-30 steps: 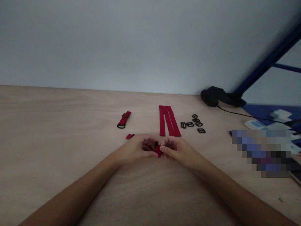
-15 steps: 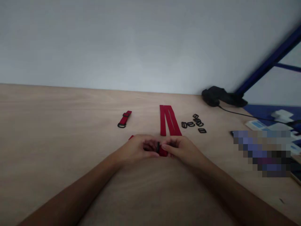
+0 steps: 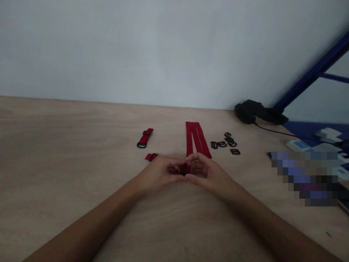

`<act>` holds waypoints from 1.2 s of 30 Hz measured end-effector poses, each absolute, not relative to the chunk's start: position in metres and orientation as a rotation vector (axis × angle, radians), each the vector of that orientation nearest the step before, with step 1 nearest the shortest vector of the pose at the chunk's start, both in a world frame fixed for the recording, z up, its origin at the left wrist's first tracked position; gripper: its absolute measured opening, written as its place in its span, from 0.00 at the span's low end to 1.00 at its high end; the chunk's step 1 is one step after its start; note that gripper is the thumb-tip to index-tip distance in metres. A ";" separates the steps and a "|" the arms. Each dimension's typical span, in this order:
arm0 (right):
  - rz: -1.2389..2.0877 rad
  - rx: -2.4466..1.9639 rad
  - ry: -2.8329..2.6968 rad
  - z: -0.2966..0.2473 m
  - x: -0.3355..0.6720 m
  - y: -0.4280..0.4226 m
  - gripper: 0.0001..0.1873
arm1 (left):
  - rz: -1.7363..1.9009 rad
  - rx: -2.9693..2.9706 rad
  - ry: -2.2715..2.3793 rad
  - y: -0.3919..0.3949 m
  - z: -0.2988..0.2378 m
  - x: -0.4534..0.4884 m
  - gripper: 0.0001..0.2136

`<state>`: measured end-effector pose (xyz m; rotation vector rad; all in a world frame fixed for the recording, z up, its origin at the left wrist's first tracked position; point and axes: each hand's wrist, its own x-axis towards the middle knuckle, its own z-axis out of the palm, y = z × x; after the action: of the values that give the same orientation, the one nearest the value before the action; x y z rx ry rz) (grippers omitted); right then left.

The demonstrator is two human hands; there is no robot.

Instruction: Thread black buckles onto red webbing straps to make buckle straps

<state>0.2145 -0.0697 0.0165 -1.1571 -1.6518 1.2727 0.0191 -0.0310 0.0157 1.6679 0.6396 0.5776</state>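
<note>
My left hand (image 3: 162,171) is closed around a short red webbing strap (image 3: 147,157), whose end with a black slider buckle (image 3: 153,157) sticks out on its far left side. Between the fingertips of both hands, a black ring or buckle (image 3: 185,169) stands on edge with red webbing at it. My right hand (image 3: 208,173) curls in from the right, thumb and fingers pinching at this piece. Fingers hide much of the strap, so I cannot tell how the webbing runs through the black part.
Farther left lies another red strap (image 3: 145,137) with black hardware. Several flat red webbing strips (image 3: 200,138) lie beyond my right hand, with loose black buckles and rings (image 3: 229,142) to their right. A black object with a cable (image 3: 249,111) sits by the wall; boxes (image 3: 297,145) stand right.
The black part between my hands now stands nearer the right fingertips, and my right fingers have lifted and spread around it. More of the strap's slider end shows beside my left hand.
</note>
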 end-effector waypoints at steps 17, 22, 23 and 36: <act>0.569 -1.231 -2.100 0.024 0.214 -0.068 0.16 | 0.690 1.304 0.869 -0.030 0.009 0.033 0.08; 0.535 -1.273 -2.126 0.027 0.212 -0.070 0.15 | 0.694 1.297 0.920 -0.032 0.012 0.031 0.06; 0.537 -1.275 -2.127 0.027 0.212 -0.071 0.15 | 0.680 1.300 0.904 -0.032 0.013 0.031 0.06; 0.657 -1.339 -2.095 0.033 0.211 -0.072 0.12 | 0.535 1.241 0.876 -0.025 0.023 0.019 0.04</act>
<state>0.2113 -0.0722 0.0333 -1.3385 -2.0949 0.6567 0.0195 -0.0247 0.0225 1.2413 0.8760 0.5352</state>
